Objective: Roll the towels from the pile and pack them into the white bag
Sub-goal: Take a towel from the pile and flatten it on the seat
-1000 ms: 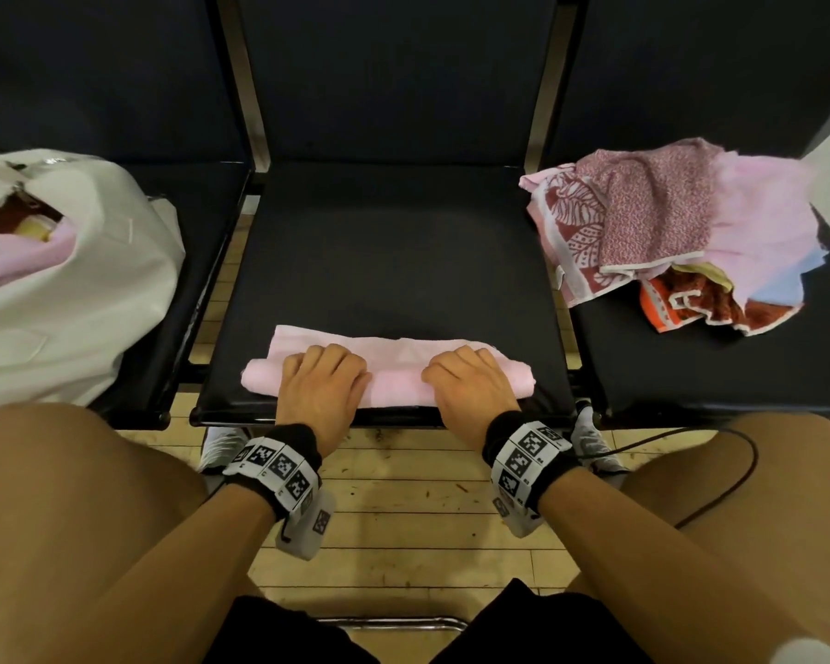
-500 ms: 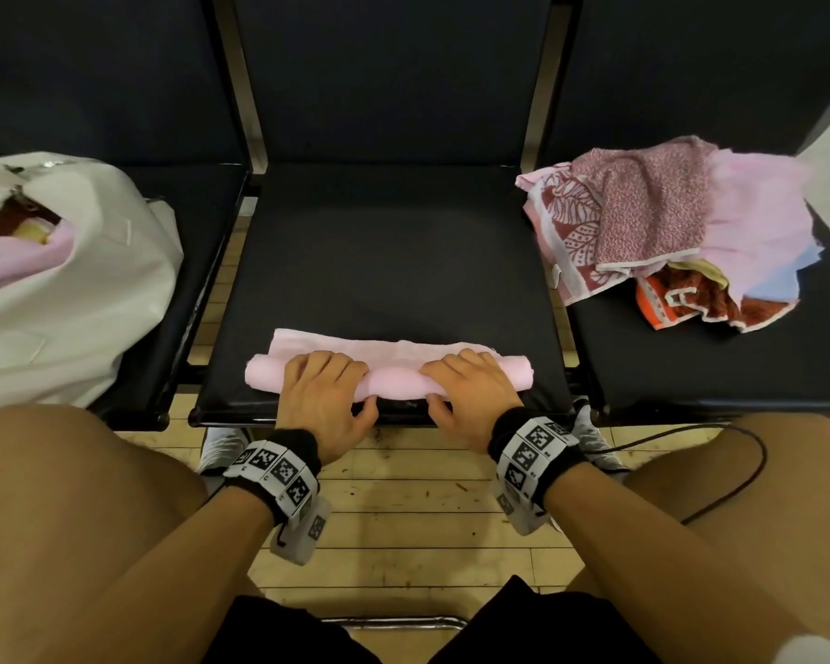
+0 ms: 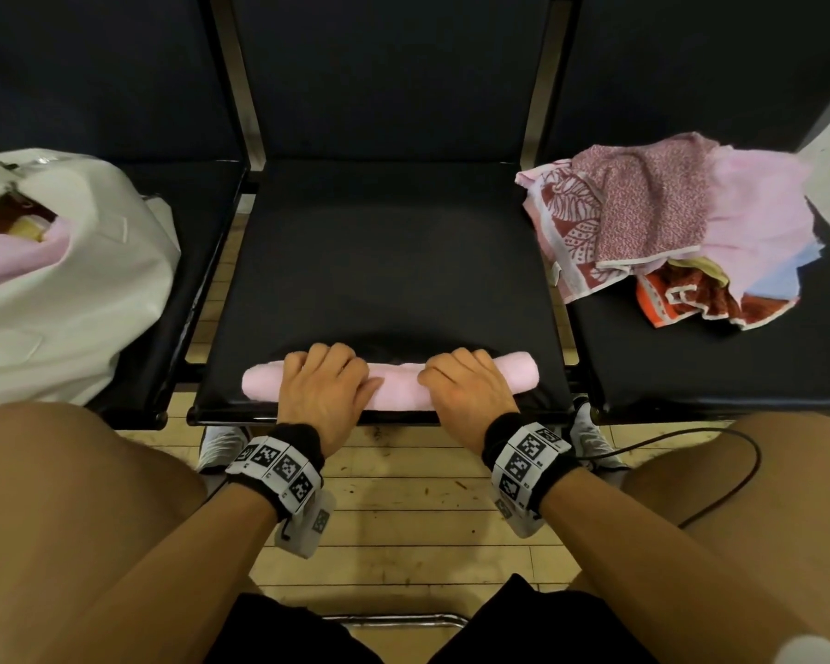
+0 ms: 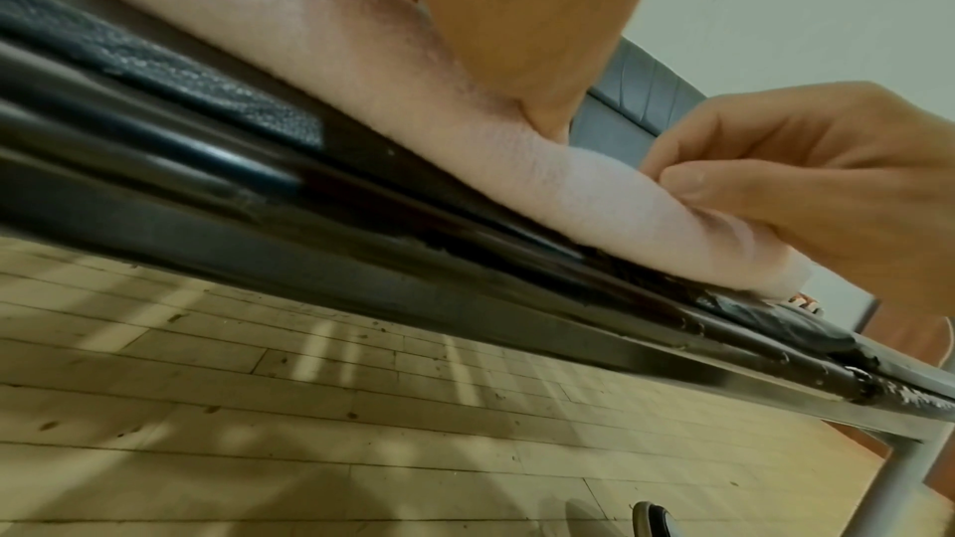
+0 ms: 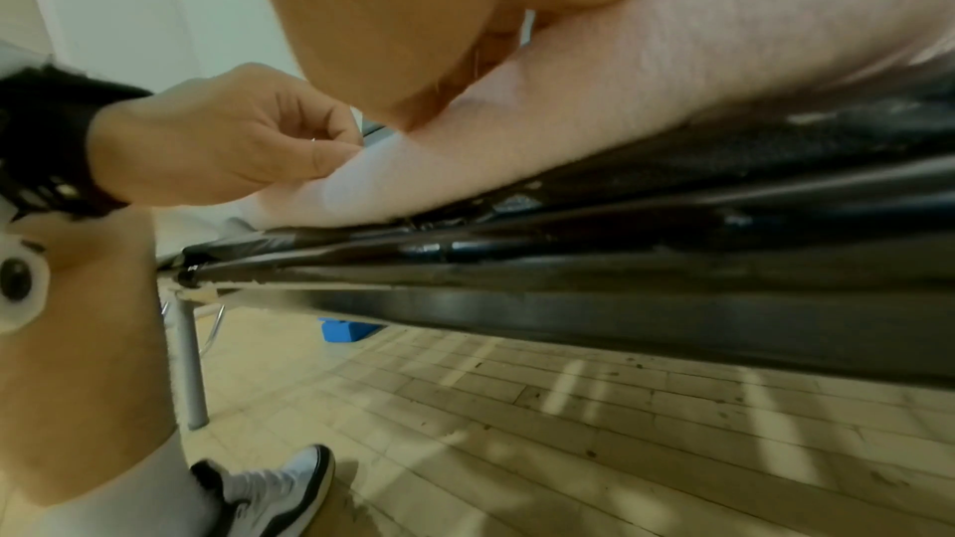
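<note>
A pink towel lies as a tight roll along the front edge of the middle black seat. My left hand grips the roll left of its middle, fingers curled over the top. My right hand grips it right of the middle in the same way. Both ends of the roll stick out past the hands. The left wrist view shows the towel with the right hand wrapped round it; the right wrist view shows the towel and the left hand. The white bag sits open on the left seat, a pink towel inside. The towel pile lies on the right seat.
Three black seats stand in a row with metal bars and gaps between them. My bare knees frame the bottom of the head view over a wooden floor. A black cable loops by the right knee. A blue block lies under the seats.
The flat strip of towel beyond the hands has been rolled in, leaving one tight roll. Both hands went from pressing on top to curling round it.
</note>
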A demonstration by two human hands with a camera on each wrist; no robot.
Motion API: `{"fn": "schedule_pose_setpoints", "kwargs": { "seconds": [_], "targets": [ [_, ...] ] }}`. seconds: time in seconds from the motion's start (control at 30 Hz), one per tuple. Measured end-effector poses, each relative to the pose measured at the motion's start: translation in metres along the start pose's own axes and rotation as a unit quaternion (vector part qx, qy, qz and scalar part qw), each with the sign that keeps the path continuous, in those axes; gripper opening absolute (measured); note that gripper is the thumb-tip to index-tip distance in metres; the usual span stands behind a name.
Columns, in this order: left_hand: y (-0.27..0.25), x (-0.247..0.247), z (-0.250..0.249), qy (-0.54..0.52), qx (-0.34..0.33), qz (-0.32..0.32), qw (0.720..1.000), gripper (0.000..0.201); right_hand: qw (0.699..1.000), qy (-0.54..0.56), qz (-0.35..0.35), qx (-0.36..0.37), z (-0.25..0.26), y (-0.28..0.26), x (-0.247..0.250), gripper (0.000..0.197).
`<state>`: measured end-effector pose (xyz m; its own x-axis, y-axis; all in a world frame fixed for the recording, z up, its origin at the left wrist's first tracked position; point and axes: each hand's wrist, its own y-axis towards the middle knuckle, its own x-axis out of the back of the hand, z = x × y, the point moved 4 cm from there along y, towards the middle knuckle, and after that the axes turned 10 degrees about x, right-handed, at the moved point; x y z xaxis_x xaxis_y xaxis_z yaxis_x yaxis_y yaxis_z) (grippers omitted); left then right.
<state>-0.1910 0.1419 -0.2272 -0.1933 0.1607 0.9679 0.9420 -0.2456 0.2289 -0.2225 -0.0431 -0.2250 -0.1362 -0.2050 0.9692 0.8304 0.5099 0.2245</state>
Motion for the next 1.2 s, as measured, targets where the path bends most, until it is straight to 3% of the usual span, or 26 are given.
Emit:
{"fn": "schedule_pose_setpoints", "kwargs": {
  "seconds": [0.07, 0.2, 0.33, 0.63, 0.9, 1.2],
  "targets": [
    [0.0, 0.0, 0.001, 0.003, 0.003, 0.0, 1.0, 0.027, 1.0, 0.021, 0.003, -0.002, 0.004, -0.003, 0.001, 0.016],
    [-0.005, -0.003, 0.003, -0.014, 0.012, 0.023, 1.0, 0.028, 0.998, 0.023, 0.036, -0.04, 0.003, -0.012, -0.004, 0.043],
    [-0.008, -0.014, 0.008, 0.01, 0.018, 0.07, 0.997, 0.054, 0.996, 0.008, 0.063, -0.057, -0.005, -0.014, -0.012, 0.058],
    [-0.003, -0.027, 0.016, 0.024, 0.036, 0.114, 0.992, 0.079, 0.992, -0.03, 0.069, -0.105, -0.019, -0.007, -0.018, 0.059],
    [-0.002, -0.025, 0.02, 0.054, 0.024, 0.11, 0.992, 0.068, 0.995, -0.038, 0.06, -0.075, -0.012, -0.01, -0.019, 0.042],
    [-0.002, 0.001, 0.031, 0.029, 0.037, 0.069, 0.996, 0.064, 0.996, -0.027, 0.067, -0.053, -0.007, 0.005, -0.001, 0.04]
  ]
}}
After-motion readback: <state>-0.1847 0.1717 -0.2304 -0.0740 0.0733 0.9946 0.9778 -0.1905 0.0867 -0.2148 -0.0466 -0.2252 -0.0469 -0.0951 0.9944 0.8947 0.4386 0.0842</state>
